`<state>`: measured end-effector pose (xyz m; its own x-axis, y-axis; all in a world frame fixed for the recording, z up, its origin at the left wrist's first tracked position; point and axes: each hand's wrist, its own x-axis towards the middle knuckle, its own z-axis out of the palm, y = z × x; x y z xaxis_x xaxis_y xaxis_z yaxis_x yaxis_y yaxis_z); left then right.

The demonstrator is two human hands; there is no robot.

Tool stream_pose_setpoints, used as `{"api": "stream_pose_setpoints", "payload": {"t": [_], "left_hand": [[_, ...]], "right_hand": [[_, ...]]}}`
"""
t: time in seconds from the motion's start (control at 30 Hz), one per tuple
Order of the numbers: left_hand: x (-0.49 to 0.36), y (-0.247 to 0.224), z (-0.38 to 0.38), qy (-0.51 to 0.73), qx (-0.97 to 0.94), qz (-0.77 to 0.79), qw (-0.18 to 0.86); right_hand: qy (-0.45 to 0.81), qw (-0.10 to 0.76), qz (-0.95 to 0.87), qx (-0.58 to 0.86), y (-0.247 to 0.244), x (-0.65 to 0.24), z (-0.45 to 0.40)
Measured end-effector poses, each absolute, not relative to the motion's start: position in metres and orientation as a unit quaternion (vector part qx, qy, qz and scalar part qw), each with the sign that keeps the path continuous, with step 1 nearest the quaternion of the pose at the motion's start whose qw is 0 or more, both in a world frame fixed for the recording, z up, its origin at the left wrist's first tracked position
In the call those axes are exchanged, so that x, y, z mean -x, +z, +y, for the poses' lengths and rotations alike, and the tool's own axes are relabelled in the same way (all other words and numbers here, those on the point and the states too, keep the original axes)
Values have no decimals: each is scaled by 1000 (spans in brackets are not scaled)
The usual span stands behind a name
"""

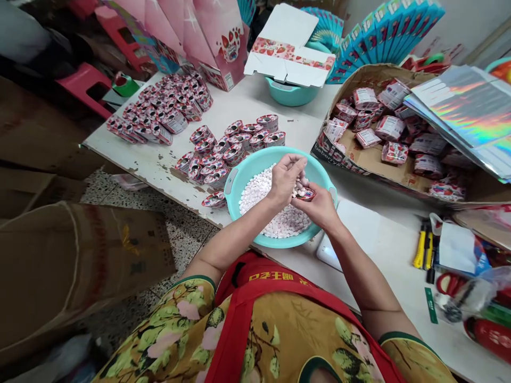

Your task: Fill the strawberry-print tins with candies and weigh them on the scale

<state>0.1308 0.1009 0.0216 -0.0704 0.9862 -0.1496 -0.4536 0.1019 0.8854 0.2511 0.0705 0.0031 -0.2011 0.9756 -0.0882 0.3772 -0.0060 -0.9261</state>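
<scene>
A turquoise basin (pixel 235 205) stands in front of me, filled with small white candies (pixel 255 189). Over it, my right hand (pixel 321 206) is closed round a small strawberry-printed packet (pixel 306 194), whose open top faces up. My left hand (pixel 284 178) curls closed just above that packet with white candies in its fingers; some candies show at the packet's mouth. Left of the basin, printed packets (pixel 235 153) of the same sort stand in rows with their openings upward, and a single packet (pixel 214 199) lies close to the rim.
More packets (pixel 175 121) crowd the table's far left. A cardboard box (pixel 375 151) of packets stands right, with shiny sheets (pixel 471 119) across it. Behind are a pink display box (pixel 207 48) and another basin (pixel 293 94) under white card. Knives (pixel 423 247) and a white scale-like device (pixel 329 254) lie right.
</scene>
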Motion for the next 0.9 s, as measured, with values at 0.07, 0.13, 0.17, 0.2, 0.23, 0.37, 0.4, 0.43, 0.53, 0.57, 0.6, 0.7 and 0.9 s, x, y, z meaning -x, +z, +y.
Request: {"api": "stream_pose_setpoints", "payload": {"t": [0.07,0.13,0.17,0.2,0.23,0.37,0.4,0.43,0.53,0.57,0.6,0.7,0.9], "left_hand": [[-131,24,98,593,-313,430,605],[-132,27,96,582,-312,441,608],[-132,28,95,573,-312,448,611],[-132,30,94,565,-310,455,614],[-132,31,93,558,-307,460,618],[-128,38,94,565,-276,463,625],[-127,40,94,573,-268,463,621],[-125,42,94,579,-265,463,616],[-119,43,93,587,-288,462,599],[-116,41,93,591,-304,464,586],[-111,38,93,596,-324,469,566],[-92,24,91,561,-429,511,490],[-72,13,75,366,-718,511,298]], "right_hand": [[459,329,-632,531,2,-250,72],[462,333,-633,524,0,-250,72],[465,335,-631,523,-1,-250,72],[469,336,-628,523,-1,-250,71],[475,338,-623,522,-2,-250,70],[525,361,-583,504,-2,-251,64],[538,365,-572,500,-1,-252,62],[548,369,-562,498,-1,-254,60],[563,378,-545,493,-1,-259,54],[562,382,-545,492,-2,-261,52],[559,384,-546,491,-4,-263,51],[555,388,-549,490,-7,-268,48],[538,381,-555,507,-3,-267,50]]}}
